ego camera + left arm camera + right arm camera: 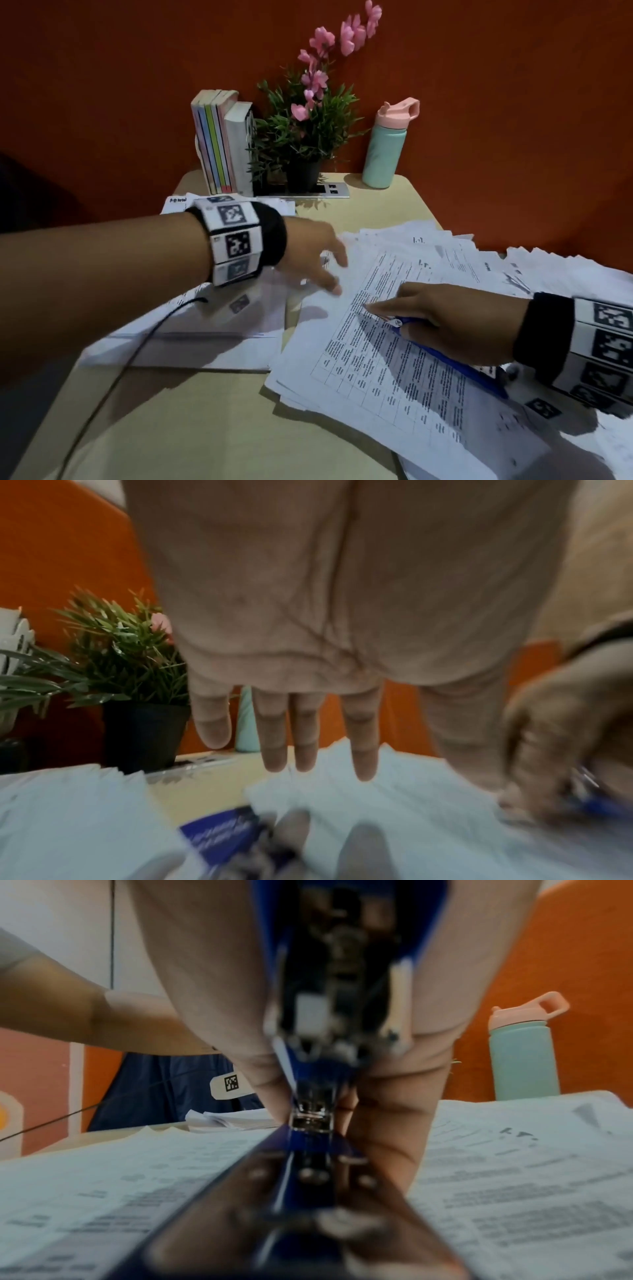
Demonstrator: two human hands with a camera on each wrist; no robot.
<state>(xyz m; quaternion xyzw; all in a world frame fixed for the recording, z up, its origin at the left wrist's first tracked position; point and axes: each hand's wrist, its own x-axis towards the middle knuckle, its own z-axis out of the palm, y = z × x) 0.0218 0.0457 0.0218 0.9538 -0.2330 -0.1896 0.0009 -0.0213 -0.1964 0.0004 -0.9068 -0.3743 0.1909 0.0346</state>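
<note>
Right hand (455, 322) clamps stapler (462, 368); left hand (308, 253) splayed over papers (376, 377); right wrist view alone shows its mouth.

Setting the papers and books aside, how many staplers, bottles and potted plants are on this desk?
Blue stapler, gripped by the right hand: 1
Teal water bottle with a pink lid: 1
Potted plant with pink flowers: 1
Total: 3

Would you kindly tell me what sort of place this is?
Most likely a study or home-office desk: books stand by a potted plant and a water bottle, printed papers lie stacked, and the right hand grips a blue stapler.
</note>
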